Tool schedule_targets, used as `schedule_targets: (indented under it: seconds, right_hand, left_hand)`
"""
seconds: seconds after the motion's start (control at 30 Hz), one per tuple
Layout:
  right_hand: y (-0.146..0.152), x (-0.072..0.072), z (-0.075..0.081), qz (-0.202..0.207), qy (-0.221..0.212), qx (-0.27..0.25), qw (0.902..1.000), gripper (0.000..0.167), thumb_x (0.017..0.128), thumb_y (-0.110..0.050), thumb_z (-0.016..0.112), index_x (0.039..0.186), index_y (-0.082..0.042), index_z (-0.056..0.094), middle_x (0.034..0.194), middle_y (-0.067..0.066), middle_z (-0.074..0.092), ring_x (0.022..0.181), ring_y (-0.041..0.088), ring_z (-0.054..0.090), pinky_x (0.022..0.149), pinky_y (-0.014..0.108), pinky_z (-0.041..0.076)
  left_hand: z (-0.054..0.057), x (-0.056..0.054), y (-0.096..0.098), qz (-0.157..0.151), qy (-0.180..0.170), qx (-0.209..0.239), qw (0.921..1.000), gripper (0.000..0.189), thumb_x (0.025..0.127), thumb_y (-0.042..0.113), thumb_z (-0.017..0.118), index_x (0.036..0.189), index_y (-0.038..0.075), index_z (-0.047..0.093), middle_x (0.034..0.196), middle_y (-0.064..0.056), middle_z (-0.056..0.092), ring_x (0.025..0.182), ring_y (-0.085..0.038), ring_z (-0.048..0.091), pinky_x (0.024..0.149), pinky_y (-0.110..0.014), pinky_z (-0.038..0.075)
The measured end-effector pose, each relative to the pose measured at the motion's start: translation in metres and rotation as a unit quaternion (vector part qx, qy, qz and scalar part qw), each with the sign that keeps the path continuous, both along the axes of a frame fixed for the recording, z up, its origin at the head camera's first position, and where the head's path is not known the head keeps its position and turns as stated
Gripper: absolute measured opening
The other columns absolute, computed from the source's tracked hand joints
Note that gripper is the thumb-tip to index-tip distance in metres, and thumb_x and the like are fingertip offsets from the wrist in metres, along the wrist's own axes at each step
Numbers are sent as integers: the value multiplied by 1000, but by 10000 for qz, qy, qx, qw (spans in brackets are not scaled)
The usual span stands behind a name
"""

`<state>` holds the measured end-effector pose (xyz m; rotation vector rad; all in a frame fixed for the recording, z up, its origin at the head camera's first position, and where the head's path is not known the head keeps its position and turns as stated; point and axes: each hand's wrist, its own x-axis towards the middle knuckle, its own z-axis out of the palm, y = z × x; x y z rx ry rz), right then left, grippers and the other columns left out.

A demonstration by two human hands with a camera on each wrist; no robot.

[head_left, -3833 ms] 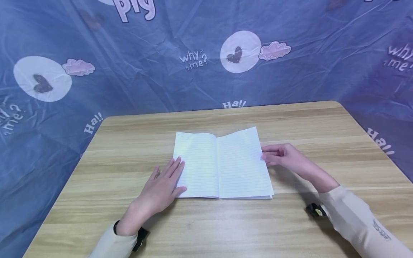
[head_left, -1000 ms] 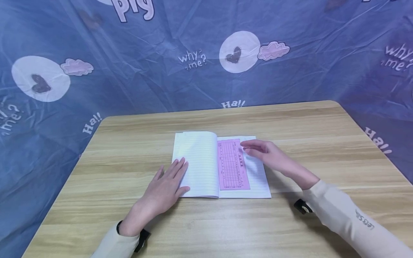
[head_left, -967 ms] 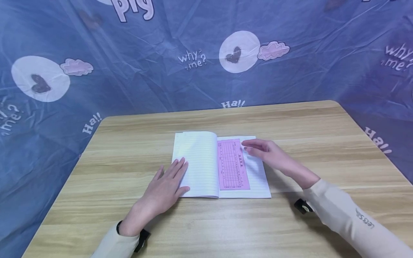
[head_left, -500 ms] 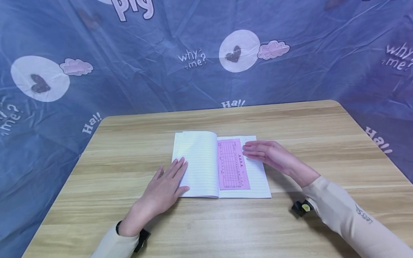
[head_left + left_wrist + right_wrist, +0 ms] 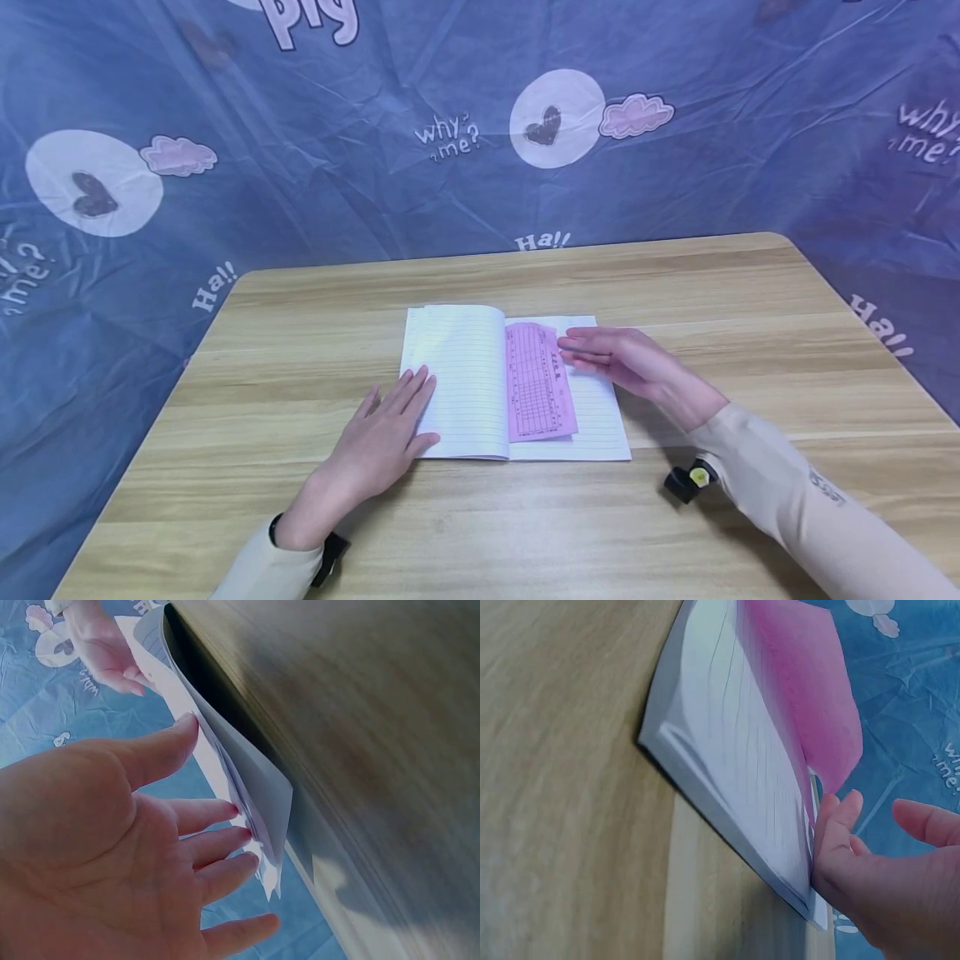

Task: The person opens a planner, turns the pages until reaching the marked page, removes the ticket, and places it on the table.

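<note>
An open lined notebook (image 5: 465, 392) lies on the wooden table. On its right page is a pink printed slip (image 5: 536, 383) with a grid; its outer edge curls up off the page. My left hand (image 5: 382, 437) rests spread on the outer edge of the left page, and the left wrist view shows its fingertips (image 5: 247, 836) against the sheets. My right hand (image 5: 630, 358) is at the slip's upper right edge. In the right wrist view its fingertips (image 5: 847, 802) meet the slip's raised corner, with the thumb held apart.
The wooden table (image 5: 480, 533) extends around the notebook on all sides. A blue printed cloth (image 5: 337, 167) hangs behind it. A black wrist camera (image 5: 686, 482) sits below the right sleeve, and another black device (image 5: 330, 557) is at the left wrist.
Earlier, blank lined pages showed; a leaf has since turned left, revealing the pink slip. During the last half second the slip's right edge has lifted at my right fingers. My left hand stays put.
</note>
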<state>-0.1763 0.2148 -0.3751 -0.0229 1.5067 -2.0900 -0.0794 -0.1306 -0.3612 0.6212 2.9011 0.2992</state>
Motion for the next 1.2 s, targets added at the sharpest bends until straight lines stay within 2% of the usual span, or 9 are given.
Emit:
schedule_targets:
  seconds: [0.1,0.17,0.4,0.63,0.73,1.2]
  right_hand:
    - [-2,-1,-1,-145,-169,-43,9997,52,99,6,49,143,18,27,115,15,67,102,19,67,98,31,48]
    - [-4,-2,-1,-199,-194,0,9996,51,98,6,50,142,19,28,110,12,69,100,18,68,96,30,49]
    - [-10,-4,-3,-361,-95,359,9987,54,96,7,55,142,19,30,104,10,70,94,15,69,91,28,52]
    - [-19,-7,-7,-324,169,1246,9915,53,93,2,62,139,18,40,99,9,71,87,13,70,84,27,55]
    - [-23,-7,-8,-338,200,1464,9884,53,91,2,64,136,19,42,94,8,72,83,13,70,81,27,56]
    - [-15,-8,-3,-312,88,1599,9866,53,92,3,64,137,19,41,89,8,73,79,14,72,77,27,57]
  left_hand:
    - [0,0,0,-9,3,-8,10000,69,101,38,53,155,3,27,162,-12,18,148,-30,16,115,-59,13]
    - [0,0,0,-13,12,-10,10000,69,101,38,54,154,3,27,162,-12,18,148,-30,16,115,-60,13]
    - [0,0,-1,-14,-32,-40,10000,70,101,38,54,155,4,26,162,-12,17,148,-30,16,115,-59,13]
    - [0,-1,-1,-1,-74,-36,10000,70,100,37,54,155,3,26,162,-12,17,148,-30,16,116,-59,13]
    - [0,-1,-1,-13,-69,-27,10000,70,100,37,54,154,3,26,162,-12,17,148,-30,17,116,-59,13]
    - [2,0,-1,-21,-58,-20,10000,70,100,36,56,154,2,28,161,-14,19,147,-31,18,115,-60,15]
